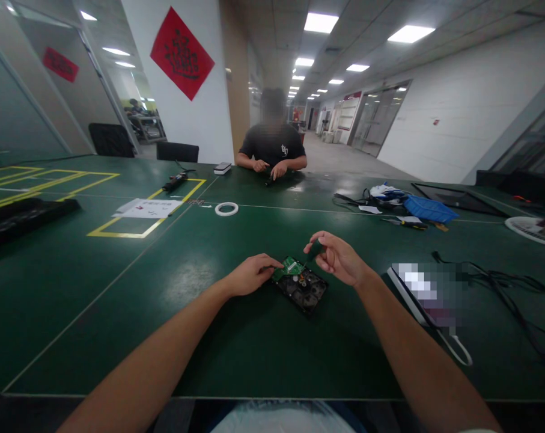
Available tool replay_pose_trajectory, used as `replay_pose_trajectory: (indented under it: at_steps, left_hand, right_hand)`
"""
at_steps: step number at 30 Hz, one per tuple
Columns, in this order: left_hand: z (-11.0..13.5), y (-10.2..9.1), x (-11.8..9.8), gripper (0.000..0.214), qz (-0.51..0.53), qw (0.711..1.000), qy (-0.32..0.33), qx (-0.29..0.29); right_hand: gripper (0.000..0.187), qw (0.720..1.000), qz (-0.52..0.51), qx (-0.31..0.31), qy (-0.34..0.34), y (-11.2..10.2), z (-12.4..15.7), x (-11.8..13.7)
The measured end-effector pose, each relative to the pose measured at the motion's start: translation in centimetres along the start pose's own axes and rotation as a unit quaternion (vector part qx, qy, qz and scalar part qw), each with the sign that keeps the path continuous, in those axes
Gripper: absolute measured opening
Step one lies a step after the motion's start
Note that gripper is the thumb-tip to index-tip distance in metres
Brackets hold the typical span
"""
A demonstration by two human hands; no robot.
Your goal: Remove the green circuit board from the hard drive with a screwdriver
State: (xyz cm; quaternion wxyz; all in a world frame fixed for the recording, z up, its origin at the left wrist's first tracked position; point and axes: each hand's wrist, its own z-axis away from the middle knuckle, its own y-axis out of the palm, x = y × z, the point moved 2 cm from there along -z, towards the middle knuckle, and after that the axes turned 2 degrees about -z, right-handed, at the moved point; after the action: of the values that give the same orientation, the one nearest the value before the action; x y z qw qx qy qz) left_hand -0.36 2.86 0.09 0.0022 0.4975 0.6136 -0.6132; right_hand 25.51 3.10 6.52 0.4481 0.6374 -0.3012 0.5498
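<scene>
A hard drive (pixel 306 296) lies on the green table in front of me, its underside facing up with a green circuit board (pixel 292 266) at the far end. My left hand (pixel 253 275) grips the drive's left corner, the index finger resting on the board's edge. Pinched in the fingers of my right hand (pixel 339 257) is a screwdriver (pixel 315 250) with a dark green handle. Its thin shaft slants down to the board's right side. Whether the tip sits in a screw is too small to tell.
To the right lie a phone-like device (pixel 423 294) with a strap and black cables (pixel 502 285). Farther back are a blue tray (pixel 429 208), pliers (pixel 405 223) and a white tape roll (pixel 226 208). A person (pixel 272 147) sits opposite, handling a small dark object.
</scene>
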Motion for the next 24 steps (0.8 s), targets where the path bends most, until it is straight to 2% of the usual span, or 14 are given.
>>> replay_pose_trajectory:
  at_steps: [3, 6, 11, 17, 20, 24]
  left_hand:
    - [0.0, 0.1, 0.1, 0.034, 0.001, 1.0, -0.008, -0.001]
    - [0.0, 0.1, 0.1, 0.034, 0.004, 1.0, -0.011, 0.001]
    - [0.0, 0.0, 0.0, 0.034, 0.013, 1.0, -0.016, 0.003]
    - [0.1, 0.6, 0.8, 0.042, 0.075, 0.995, -0.064, -0.005]
    - [0.1, 0.7, 1.4, 0.043, 0.082, 0.993, -0.089, 0.001]
    - [0.1, 0.5, 1.3, 0.034, 0.067, 0.994, -0.085, 0.013]
  right_hand:
    - [0.028, 0.998, 0.052, -0.009, -0.02, 0.1, -0.1, 0.2]
    - [0.024, 0.997, 0.06, -0.013, -0.039, 0.0, -0.1, 0.2]
    - [0.022, 1.0, -0.002, 0.005, 0.007, 0.1, 0.1, -0.1]
    - [0.034, 1.0, 0.001, 0.004, 0.014, 0.7, 0.2, 0.1]
    - [0.028, 0.999, 0.043, -0.013, -0.015, 0.2, 0.0, 0.2]
    - [0.019, 0.996, 0.056, -0.04, -0.055, -0.8, -0.2, 0.2]
